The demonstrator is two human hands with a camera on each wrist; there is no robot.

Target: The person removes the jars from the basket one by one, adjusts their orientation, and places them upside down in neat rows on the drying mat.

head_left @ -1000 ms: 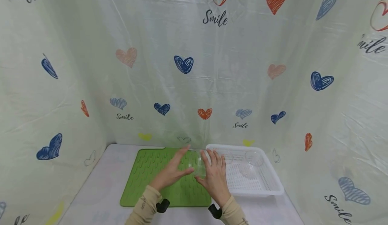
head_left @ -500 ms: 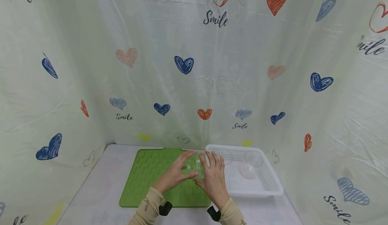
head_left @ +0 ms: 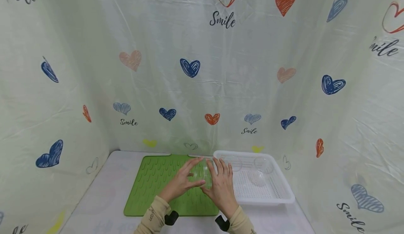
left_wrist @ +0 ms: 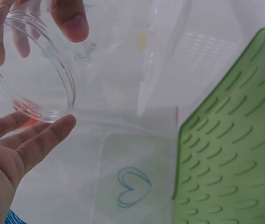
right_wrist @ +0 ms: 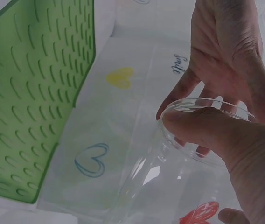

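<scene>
A clear, wide-mouthed jar (head_left: 202, 172) is held on its side between both hands, above the green mat (head_left: 164, 185). My left hand (head_left: 180, 183) spreads its thumb and fingers round the left end. At the other end my right hand (head_left: 222, 186) grips the jar, its fingers curved over the far side. Ridged rings of the jar's round rim (left_wrist: 72, 91) face the left wrist camera. In the right wrist view a thumb (right_wrist: 193, 122) presses near the rim, and the other hand's fingers show behind and through the clear wall.
A white perforated basket (head_left: 287, 188) stands right of the mat, with several clear round pieces (head_left: 264, 165) in it. Beneath both is a white-covered table (head_left: 98, 199). A heart-printed curtain (head_left: 221, 87) hangs round the back and sides.
My left hand has come in from the left, and its fingers and thumb have closed round the jar's left end. Over the last half second both hands stay nearly still.
</scene>
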